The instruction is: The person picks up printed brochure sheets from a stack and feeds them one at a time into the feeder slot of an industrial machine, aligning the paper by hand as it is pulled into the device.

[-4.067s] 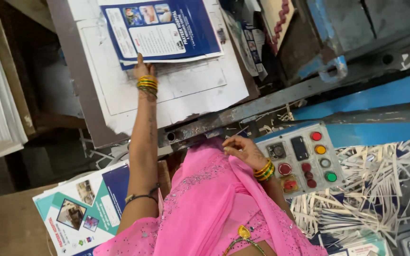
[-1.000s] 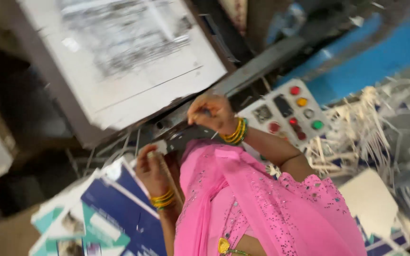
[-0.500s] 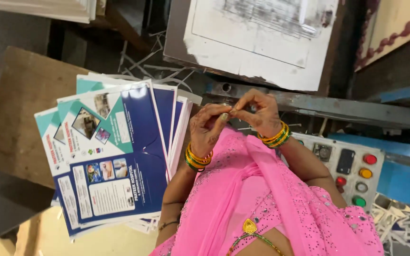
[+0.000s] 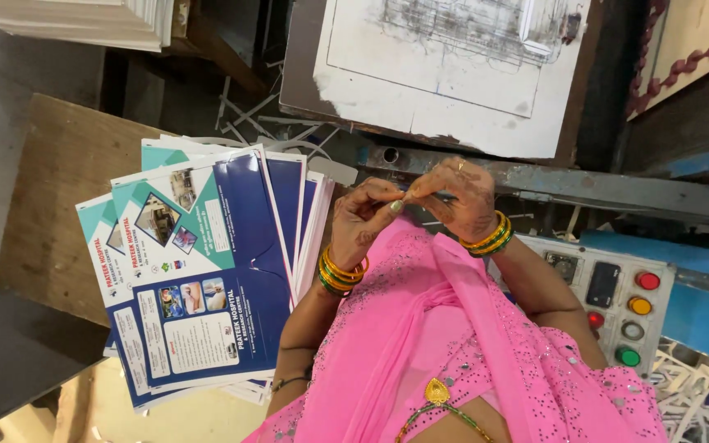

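Pink cloth with small sequins (image 4: 469, 344) fills the lower middle of the view, draped over the person's chest and arms. Above it, a big white sheet marked with grey smudges and thin ruled lines (image 4: 445, 66) lies on a dark metal plate at the top. To the left, a fanned stack of blue and teal printed leaflets (image 4: 207, 271) rests on a brown wooden board (image 4: 51, 213), its right edge just beside the left wrist. On the right, a grey control panel (image 4: 609, 303) carries red, yellow and green round buttons, and white paper strips (image 4: 699, 394) are heaped at the lower right corner. A painted metal bar (image 4: 617, 193) runs across behind the hands.

The left hand (image 4: 367, 221) and the right hand (image 4: 457, 193) meet in front of the chest, fingertips touching. Both are pinched closed, thumb against forefinger, at one spot between them; whatever they nip there is too small to make out. Yellow and green bangles (image 4: 340, 275) ring the left wrist, and a like set sits on the right wrist.
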